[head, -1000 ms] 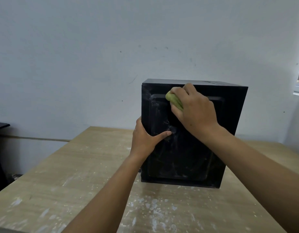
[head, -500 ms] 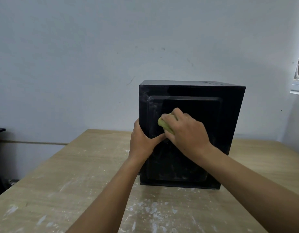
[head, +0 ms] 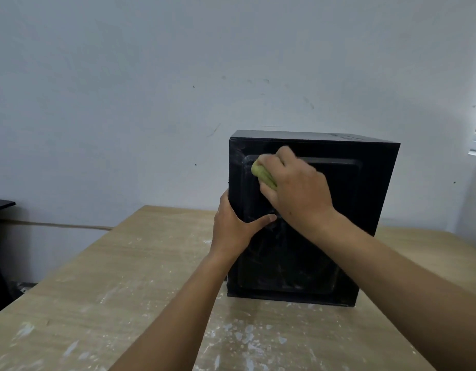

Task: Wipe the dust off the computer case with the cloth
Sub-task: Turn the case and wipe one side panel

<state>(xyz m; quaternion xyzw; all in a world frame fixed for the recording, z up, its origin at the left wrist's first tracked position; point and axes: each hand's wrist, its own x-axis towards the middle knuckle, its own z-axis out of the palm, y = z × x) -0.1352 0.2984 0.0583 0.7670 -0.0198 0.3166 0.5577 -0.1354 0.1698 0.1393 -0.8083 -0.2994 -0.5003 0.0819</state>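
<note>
The computer case [head: 338, 210] stands upright on the counter [head: 124, 290]. The right hand [head: 298, 194], fingers curled, presses a bunched green cloth [head: 262, 175] against the panel's upper left. The left hand [head: 234, 228] grips the case's left edge, thumb stretched across the panel.

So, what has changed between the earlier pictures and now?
The right hand, gripping the green cloth, slid down the side panel of the computer case to its middle, then back up to the upper left. The left hand still holds the left edge; the case stands unmoved on the table.
</note>
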